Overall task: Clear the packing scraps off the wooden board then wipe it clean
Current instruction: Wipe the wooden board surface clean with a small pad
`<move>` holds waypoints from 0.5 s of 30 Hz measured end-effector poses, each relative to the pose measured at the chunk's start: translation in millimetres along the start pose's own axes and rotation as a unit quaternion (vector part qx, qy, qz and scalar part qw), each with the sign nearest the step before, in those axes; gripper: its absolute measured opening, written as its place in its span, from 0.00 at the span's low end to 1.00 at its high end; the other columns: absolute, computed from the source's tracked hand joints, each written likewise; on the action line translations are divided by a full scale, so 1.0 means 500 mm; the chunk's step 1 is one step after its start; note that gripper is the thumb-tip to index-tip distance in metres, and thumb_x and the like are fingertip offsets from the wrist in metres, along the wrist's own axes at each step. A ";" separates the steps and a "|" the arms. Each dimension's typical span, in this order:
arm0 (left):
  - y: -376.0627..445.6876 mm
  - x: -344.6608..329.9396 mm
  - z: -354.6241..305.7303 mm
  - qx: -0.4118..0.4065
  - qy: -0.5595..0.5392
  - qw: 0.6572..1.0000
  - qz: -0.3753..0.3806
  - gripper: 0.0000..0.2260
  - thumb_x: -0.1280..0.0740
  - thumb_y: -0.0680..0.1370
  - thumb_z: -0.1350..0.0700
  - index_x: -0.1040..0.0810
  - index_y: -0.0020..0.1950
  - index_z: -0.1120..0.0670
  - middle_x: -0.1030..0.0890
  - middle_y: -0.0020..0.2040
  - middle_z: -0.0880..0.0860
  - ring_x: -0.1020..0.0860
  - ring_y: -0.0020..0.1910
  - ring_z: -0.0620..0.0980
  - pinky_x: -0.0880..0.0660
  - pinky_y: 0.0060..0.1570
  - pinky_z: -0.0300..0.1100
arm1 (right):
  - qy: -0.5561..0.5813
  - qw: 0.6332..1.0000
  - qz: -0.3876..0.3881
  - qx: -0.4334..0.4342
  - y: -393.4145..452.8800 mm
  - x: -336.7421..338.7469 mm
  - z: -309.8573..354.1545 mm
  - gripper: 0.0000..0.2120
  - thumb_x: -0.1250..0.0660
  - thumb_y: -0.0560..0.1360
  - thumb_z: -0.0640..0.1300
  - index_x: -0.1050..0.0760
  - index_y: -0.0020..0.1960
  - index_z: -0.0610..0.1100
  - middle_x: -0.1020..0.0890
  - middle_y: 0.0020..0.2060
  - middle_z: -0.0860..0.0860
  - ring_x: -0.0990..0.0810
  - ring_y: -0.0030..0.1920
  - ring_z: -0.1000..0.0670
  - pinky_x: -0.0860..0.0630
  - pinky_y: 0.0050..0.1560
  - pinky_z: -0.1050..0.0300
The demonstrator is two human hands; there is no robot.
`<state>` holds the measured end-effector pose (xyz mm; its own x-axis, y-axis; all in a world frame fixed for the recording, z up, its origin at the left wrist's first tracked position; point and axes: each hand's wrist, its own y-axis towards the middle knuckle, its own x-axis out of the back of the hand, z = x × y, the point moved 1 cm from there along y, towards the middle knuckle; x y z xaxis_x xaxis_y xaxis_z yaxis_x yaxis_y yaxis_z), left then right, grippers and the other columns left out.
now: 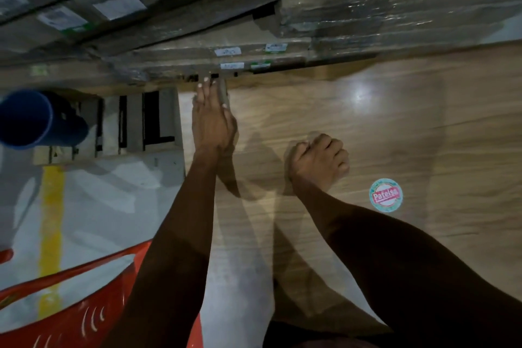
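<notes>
Reaching to the wooden board's [367, 135] far edge at upper centre, the left hand [213, 118] pinches a grey scrap [224, 93] beside wrapped boxes [254, 56], while the right hand [319, 161] rests fisted mid-board, its contents hidden.

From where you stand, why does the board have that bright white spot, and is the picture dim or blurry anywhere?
Head view: the white spot is glare from an overhead light on the glossy wooden board. The scene is dim overall; both forearms cast shadows onto the board. The right hand shows ghosted motion blur; the left hand is sharper. The wide lens bends the wrapped packages' edges.
</notes>
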<state>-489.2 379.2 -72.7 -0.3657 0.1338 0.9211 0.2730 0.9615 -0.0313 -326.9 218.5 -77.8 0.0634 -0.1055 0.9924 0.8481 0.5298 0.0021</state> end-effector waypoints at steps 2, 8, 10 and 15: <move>0.009 0.008 0.027 0.029 0.028 0.999 -0.010 0.25 0.49 0.84 0.54 0.46 0.81 0.57 0.48 0.83 0.57 0.50 0.82 0.57 0.46 0.79 0.54 | -0.005 1.000 -0.002 0.000 0.000 0.000 0.004 0.17 0.42 0.74 0.55 0.29 0.53 0.41 0.25 0.51 0.40 0.26 0.52 0.38 0.34 0.50 0.44; -0.009 -0.005 -0.008 -0.034 0.054 0.997 0.032 0.27 0.52 0.85 0.47 0.48 0.82 0.57 0.48 0.83 0.58 0.51 0.82 0.59 0.52 0.80 0.55 | -0.007 1.000 0.012 -0.007 0.005 -0.004 0.010 0.19 0.43 0.75 0.56 0.28 0.53 0.41 0.25 0.52 0.40 0.26 0.53 0.37 0.33 0.52 0.43; -0.021 -0.006 -0.009 -0.080 0.049 0.994 0.050 0.27 0.52 0.85 0.47 0.47 0.82 0.57 0.48 0.83 0.57 0.51 0.82 0.58 0.52 0.80 0.55 | -0.006 1.000 0.010 -0.008 0.003 -0.003 0.008 0.19 0.42 0.75 0.56 0.28 0.53 0.41 0.24 0.52 0.40 0.26 0.53 0.37 0.33 0.52 0.43; 0.016 0.014 0.060 0.045 0.063 0.997 0.016 0.27 0.54 0.85 0.47 0.50 0.82 0.57 0.49 0.83 0.58 0.51 0.81 0.60 0.51 0.79 0.58 | 0.005 1.000 -0.003 -0.009 0.004 -0.003 0.007 0.18 0.42 0.75 0.55 0.28 0.53 0.41 0.24 0.51 0.40 0.26 0.52 0.38 0.33 0.51 0.43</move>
<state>-516.3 395.2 -78.0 -0.2421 0.1399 0.9601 0.1993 0.9756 -0.0919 -327.2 222.8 -78.7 0.0624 -0.1166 0.9912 0.8574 0.5146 0.0065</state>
